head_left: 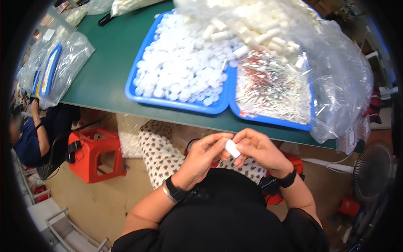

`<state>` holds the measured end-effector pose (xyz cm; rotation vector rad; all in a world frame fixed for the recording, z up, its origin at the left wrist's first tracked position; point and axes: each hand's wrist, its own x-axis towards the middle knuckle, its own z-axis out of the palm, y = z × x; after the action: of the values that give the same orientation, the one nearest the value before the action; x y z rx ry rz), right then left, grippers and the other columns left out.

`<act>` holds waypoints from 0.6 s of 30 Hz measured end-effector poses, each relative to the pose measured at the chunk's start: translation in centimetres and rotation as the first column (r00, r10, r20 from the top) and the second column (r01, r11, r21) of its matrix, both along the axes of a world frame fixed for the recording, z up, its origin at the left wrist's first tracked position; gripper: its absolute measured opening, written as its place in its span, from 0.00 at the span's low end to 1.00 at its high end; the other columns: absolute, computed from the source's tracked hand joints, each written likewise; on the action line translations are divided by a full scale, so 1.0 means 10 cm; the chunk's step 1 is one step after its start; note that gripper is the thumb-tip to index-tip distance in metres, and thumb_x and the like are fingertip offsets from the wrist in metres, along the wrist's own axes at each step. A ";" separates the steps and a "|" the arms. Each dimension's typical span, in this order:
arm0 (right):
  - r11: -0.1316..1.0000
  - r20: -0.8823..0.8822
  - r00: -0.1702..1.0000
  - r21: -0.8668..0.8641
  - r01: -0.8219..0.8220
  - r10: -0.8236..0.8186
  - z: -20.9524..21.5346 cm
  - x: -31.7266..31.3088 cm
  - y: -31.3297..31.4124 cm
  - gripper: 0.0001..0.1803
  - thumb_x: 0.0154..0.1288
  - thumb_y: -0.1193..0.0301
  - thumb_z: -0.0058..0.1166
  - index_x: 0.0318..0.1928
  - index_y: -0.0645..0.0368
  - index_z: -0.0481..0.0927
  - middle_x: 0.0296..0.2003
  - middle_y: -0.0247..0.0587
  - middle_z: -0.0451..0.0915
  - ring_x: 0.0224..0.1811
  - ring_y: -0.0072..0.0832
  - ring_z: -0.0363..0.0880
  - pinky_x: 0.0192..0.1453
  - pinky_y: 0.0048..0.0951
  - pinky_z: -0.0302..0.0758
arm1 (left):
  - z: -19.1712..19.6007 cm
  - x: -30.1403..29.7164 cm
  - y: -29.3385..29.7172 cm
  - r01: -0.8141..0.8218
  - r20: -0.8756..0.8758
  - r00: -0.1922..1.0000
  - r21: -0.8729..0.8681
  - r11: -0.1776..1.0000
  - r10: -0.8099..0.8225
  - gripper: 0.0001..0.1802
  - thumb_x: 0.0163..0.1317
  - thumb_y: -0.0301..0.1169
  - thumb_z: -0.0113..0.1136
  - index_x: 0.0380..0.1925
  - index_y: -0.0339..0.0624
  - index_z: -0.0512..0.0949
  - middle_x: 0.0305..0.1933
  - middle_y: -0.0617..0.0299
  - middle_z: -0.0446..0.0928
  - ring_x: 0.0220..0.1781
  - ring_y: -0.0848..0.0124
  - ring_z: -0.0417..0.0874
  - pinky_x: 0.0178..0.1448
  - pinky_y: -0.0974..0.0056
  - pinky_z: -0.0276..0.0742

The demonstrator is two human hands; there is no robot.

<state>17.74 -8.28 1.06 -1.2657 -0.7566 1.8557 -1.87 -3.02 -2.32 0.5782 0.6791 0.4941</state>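
Between my two hands, over my lap, is a small white plastic cylinder (232, 148), tilted. My left hand (206, 152) pinches its upper left end with thumb and forefinger. From the other side, the fingers of my right hand (259, 152) close on it as well. Just beyond, on the table, stands a blue tray (176, 106) heaped with translucent white round caps (176, 63). Beside it, a smaller blue tray (275, 122) holds many thin white and metallic pieces, some reddish (273, 84).
White tubes (268, 35) lie in and around a clear plastic bag behind the trays on the green table (105, 71). More clear bags (340, 84) hang over the right edge. A red stool (94, 155) and a seated person (31, 143) are at left, a fan (372, 170) at right.
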 end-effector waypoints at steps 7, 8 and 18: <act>0.988 0.195 0.981 0.145 -0.051 0.022 0.16 0.09 -0.08 0.10 0.72 0.74 0.51 0.48 0.63 0.67 0.35 0.40 0.81 0.33 0.20 0.82 0.38 0.22 0.79 | 0.17 0.15 -0.05 0.051 -0.017 0.999 0.189 0.981 -0.049 0.21 0.69 0.25 0.57 0.60 0.35 0.70 0.45 0.58 0.80 0.38 0.78 0.81 0.46 0.72 0.79; 0.986 0.310 0.951 0.157 -0.049 -0.003 0.26 0.11 -0.08 0.10 0.72 0.73 0.52 0.48 0.65 0.69 0.32 0.39 0.81 0.33 0.20 0.82 0.36 0.23 0.79 | 0.18 0.17 -0.05 0.044 0.003 0.999 0.189 0.981 -0.046 0.21 0.68 0.24 0.57 0.60 0.34 0.69 0.46 0.57 0.80 0.39 0.77 0.81 0.47 0.71 0.81; 0.949 0.748 -0.616 0.061 -0.309 -0.249 0.40 1.85 0.09 0.14 0.57 0.81 0.52 0.44 0.60 0.79 0.41 0.45 0.81 0.44 0.44 0.78 0.47 0.41 0.75 | 0.07 0.18 0.03 0.151 0.212 0.968 -0.053 0.987 -0.136 0.06 0.74 0.34 0.48 0.42 0.46 0.66 0.44 0.50 0.79 0.30 0.75 0.78 0.34 0.70 0.77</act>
<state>36.25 -7.36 5.07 -2.5672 -1.9298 -0.5852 -0.03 -2.73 -1.64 0.4983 0.4496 0.3875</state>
